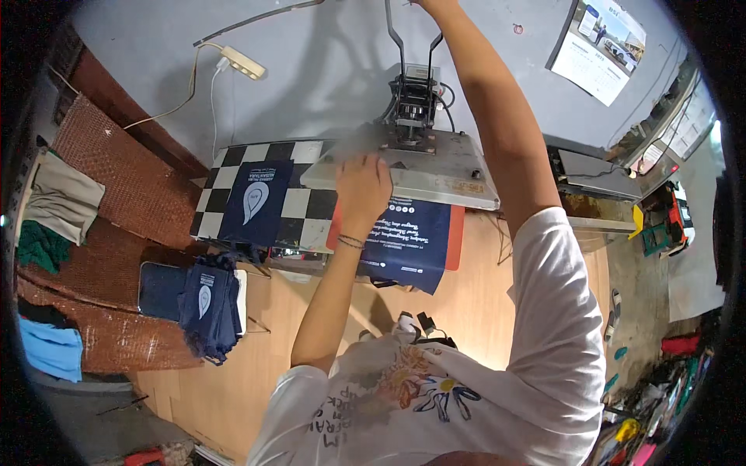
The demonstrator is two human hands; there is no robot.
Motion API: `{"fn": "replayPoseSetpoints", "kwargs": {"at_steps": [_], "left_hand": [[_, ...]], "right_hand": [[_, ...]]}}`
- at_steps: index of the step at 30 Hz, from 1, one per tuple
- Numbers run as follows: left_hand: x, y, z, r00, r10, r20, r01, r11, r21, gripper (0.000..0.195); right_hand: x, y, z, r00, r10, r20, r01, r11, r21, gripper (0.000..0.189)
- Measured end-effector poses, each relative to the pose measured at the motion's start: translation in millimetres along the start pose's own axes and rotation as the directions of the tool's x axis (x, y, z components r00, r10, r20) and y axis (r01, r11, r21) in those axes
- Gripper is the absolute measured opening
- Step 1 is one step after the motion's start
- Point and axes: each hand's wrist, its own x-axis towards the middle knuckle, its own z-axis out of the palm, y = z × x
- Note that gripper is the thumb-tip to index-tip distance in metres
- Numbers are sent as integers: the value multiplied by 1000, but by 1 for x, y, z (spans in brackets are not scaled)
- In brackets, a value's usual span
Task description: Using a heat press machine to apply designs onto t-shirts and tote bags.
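Note:
In front of me stands a heat press with a wide grey upper platen (431, 175) and a raised metal handle (395, 35). My left hand (366, 183) lies over the platen's front left edge, palm down, holding nothing that I can see. A navy fabric bag (408, 239) with white print sticks out from under the platen, over an orange-red lower pad (454, 239). My right hand (434, 4) reaches up to the top of the handle; the picture's upper edge cuts it off, so its grip is hidden.
Another navy bag (256, 201) lies flat on the checkered table (210, 212). A pile of navy bags (207, 309) rests on a stool to the left. A power strip (242, 63) and a calendar (600, 52) are on the wall. At right sits a grey flat machine (591, 169).

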Motion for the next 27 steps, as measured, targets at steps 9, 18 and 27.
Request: {"fn": "replayPoseSetpoints", "kwargs": {"at_steps": [9, 18, 27], "left_hand": [[17, -6, -5, 1000, 2, -16, -1, 995, 103, 29], [15, -5, -11, 1000, 21, -2, -20, 998, 67, 29], [-111, -4, 0, 988, -83, -133, 19, 903, -429, 30]], "right_hand": [[-78, -42, -103, 1000, 17, 12, -20, 963, 269, 46], [-287, -67, -237, 878, -23, 478, -444, 333, 832, 10], [-568, -57, -234, 311, 146, 939, -902, 356, 243, 18]]}}
